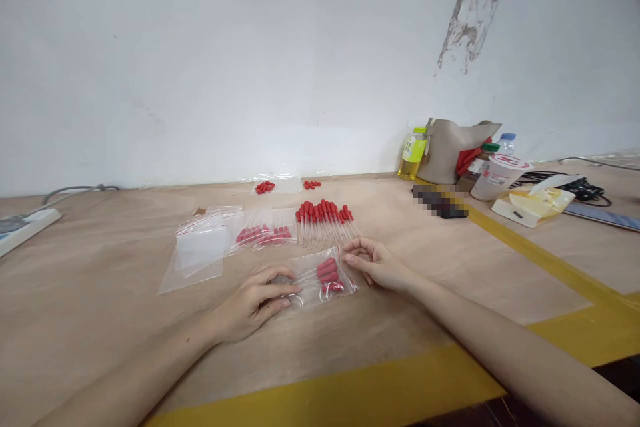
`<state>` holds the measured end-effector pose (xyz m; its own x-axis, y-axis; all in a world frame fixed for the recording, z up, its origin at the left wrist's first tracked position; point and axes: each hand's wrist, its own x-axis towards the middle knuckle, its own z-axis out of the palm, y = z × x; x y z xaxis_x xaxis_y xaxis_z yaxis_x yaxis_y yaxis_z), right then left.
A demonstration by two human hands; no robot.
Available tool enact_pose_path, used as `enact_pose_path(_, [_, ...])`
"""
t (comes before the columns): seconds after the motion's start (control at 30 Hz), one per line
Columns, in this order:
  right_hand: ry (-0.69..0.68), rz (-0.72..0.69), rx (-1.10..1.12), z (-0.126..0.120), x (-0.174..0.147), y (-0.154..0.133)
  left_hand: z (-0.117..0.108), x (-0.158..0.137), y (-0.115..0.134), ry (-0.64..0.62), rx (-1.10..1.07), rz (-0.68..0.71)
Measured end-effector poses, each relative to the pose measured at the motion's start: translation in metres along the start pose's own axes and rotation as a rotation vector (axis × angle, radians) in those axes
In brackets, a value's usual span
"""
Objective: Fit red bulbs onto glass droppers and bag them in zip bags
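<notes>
Centrally, just below the middle of the frame, a clear plastic zip bag holding slim translucent droppers with red rubber bulbs (311, 288) lies on the light-brown wooden tabletop (100, 293), positioned between the two hands. Its red bulbs point towards the right; the stems run left.

The left hand (255, 297) is at the bag's left end, palm down, fingers loosely curved, with fingertips over the plastic. The right hand (377, 265) is at the opposite, red-lined end, its fingers half bent and the thumb close by the edge. Whether either hand actually pinches the plastic cannot be determined from this view.

Directly above the bag, near the frame's centre, lies a fanned row of loose droppers with red bulbs (325, 217), bulbs uppermost. Left of that row are filled clear bags with red bulbs showing through (263, 232); farther left, flat clear plastic bags (200, 250) overlap one another. Two small clusters of red bulbs, one left (265, 187) and one right (312, 185), sit near the pale wall (200, 67).

At right of the frame stand a yellow-capped bottle of yellow liquid (413, 155), a grey-beige bag (445, 150) and a white lidded cup (500, 177). A white power strip (30, 230) occupies the left edge.
</notes>
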<state>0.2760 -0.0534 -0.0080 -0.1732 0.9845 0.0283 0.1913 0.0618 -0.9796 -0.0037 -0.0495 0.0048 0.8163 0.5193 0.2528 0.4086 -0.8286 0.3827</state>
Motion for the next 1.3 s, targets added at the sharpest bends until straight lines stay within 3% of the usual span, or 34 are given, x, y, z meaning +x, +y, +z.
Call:
enact_pose_path(0.23, [0.458, -0.046, -0.356, -0.046, 0.066, 0.017, -0.002, 0.003, 0.001, -0.026, -0.055, -0.026])
enact_pose_path(0.43, [0.53, -0.025, -0.373, -0.055, 0.127, 0.019, -0.003, 0.002, 0.0, -0.018, -0.039, -0.033])
enact_pose_path(0.63, [0.543, 0.017, -0.338, -0.044, 0.145, 0.022, -0.001, -0.001, -0.006, -0.049, 0.087, 0.014])
enact_pose_path(0.83, [0.569, 0.018, -0.162, -0.043, 0.136, 0.005, -0.002, -0.003, -0.007, -0.111, 0.178, -0.023])
enact_pose_path(1.03, [0.554, -0.093, 0.118, -0.049, 0.087, -0.019, -0.005, -0.001, -0.004, -0.116, 0.181, -0.001])
enact_pose_path(1.13, [0.518, -0.117, 0.298, -0.043, 0.055, -0.012, -0.007, 0.0, -0.002, -0.098, 0.168, 0.003])
enact_pose_path(1.3, [0.551, -0.178, 0.364, -0.03, 0.027, 0.01, -0.008, 0.0, 0.0, -0.114, 0.184, 0.0])
